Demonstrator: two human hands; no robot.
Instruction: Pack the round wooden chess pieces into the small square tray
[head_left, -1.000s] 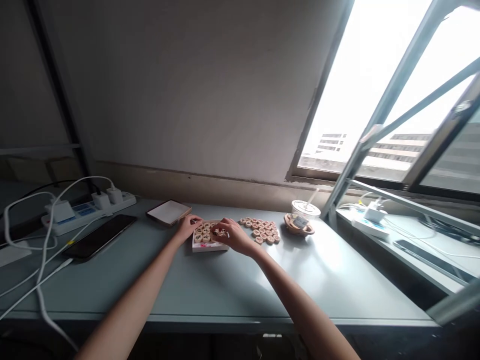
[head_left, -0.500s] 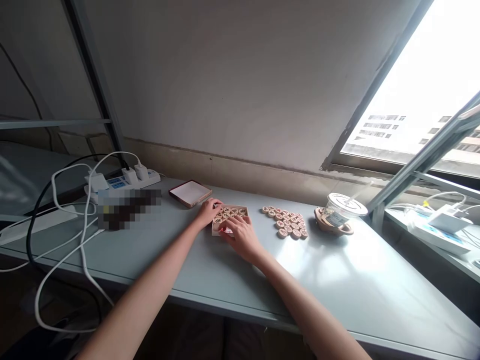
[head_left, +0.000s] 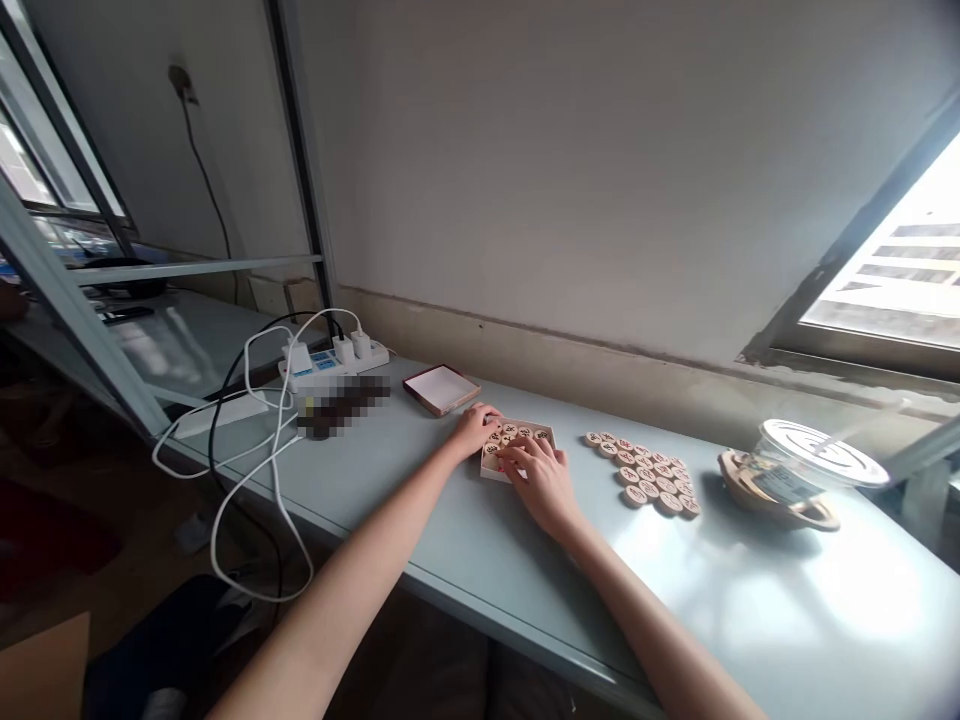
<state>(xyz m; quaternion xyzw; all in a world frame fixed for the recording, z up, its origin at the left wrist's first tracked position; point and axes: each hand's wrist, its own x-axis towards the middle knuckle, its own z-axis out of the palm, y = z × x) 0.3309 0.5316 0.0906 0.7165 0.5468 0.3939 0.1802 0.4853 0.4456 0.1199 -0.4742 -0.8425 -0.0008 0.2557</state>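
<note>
A shallow open box (head_left: 551,436) on the table holds round wooden Chinese chess pieces (head_left: 523,433) with black characters, set in rows. My left hand (head_left: 472,432) is curled round the box's left side, gripping its edge. Over the near part of the box, my right hand (head_left: 544,485) bends its fingers down, thumb and fingertips closed at a piece near the front left; the fingers partly hide it. A bit of red shows on the box floor below them. More wooden pieces (head_left: 651,472), with red characters, lie flat in a close group on the table to the right.
Behind the box at left lies its lid (head_left: 442,388), inside facing up. Power strips (head_left: 337,362) and looping white cables (head_left: 277,490) fill the left side, beside a blurred-out dark object (head_left: 341,408). A lidded plastic cup (head_left: 806,465) with a straw stands in a brown holder at right.
The view has swung left, so everything sits further right in the picture. My right hand's fingers have shifted slightly within the box. My left hand keeps its place at the box's side.
</note>
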